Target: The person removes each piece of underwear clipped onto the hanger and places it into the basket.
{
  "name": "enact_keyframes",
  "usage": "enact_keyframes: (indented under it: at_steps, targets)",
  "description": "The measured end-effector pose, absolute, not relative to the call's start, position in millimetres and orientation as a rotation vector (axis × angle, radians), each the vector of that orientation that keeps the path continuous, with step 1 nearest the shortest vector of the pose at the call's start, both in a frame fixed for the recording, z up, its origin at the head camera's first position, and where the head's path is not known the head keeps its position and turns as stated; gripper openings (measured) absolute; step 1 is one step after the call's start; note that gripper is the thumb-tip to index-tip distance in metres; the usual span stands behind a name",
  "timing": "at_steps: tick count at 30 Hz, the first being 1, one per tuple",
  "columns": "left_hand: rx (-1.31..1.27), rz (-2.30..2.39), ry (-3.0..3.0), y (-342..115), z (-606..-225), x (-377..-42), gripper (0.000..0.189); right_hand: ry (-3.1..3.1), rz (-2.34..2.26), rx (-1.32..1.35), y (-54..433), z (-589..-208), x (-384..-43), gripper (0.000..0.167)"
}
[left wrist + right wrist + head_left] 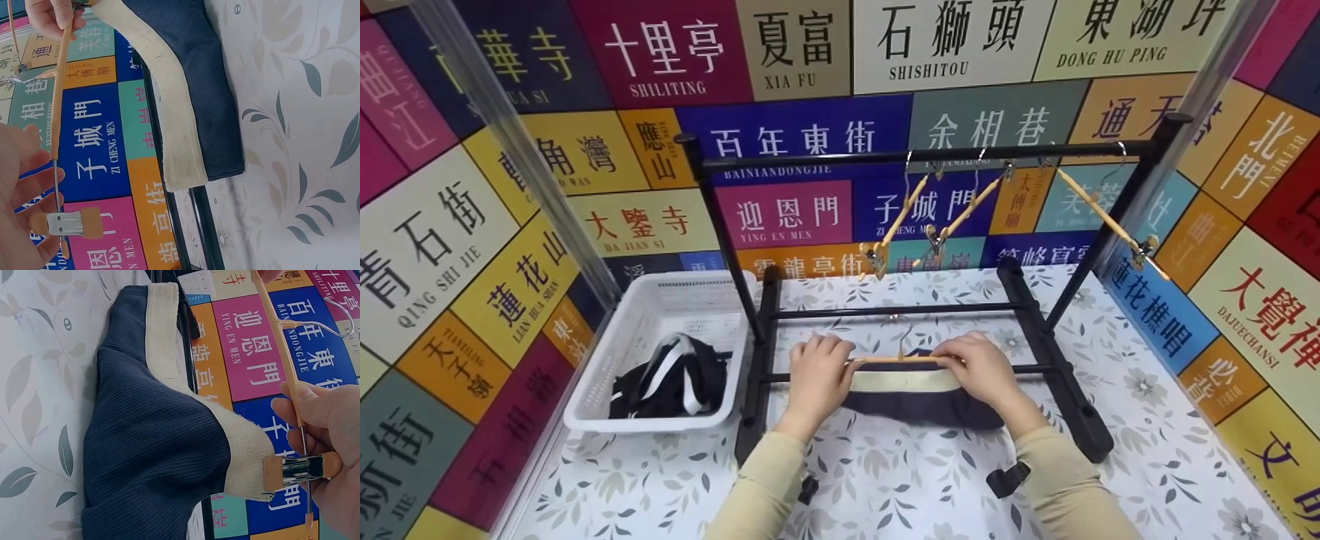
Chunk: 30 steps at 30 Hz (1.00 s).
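Note:
A wooden clip hanger (901, 359) spans both hands, low in front of the rack. My left hand (819, 379) holds its left end, fingers around the thin metal rod beside the left clip (65, 223). No cloth shows in that clip. Near the other end my right hand (981, 373) grips the wood between thumb and fingers. There the right clip (301, 470) bites the corner of the cream band on a navy ribbed garment (152, 422). The garment hangs from this corner, and its free band end (185, 174) droops below the left hand.
A black rack (840, 160) stands over the work, with several wooden clip hangers (971, 206) on its top bar. At its left, a white basket (585, 397) holds black-and-white cloth (675, 375). The tabletop (885, 495) has a leaf pattern; sign-printed panels (784, 217) surround it.

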<state>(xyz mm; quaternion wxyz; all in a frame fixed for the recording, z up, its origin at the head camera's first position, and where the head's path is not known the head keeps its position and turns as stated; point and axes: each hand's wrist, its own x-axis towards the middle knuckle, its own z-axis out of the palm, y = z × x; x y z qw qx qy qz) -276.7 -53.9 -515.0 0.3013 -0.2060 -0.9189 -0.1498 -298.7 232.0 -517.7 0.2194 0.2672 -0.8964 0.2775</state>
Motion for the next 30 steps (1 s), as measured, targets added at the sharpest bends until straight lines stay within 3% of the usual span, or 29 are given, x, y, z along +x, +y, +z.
enact_keyframes:
  at_steps: [30]
  targets:
    - [-0.563, -0.431, -2.365, -52.0, -522.1, -275.9, 0.008, -2.466, 0.795, 0.793, 228.3, -520.7, -298.1, 0.009]
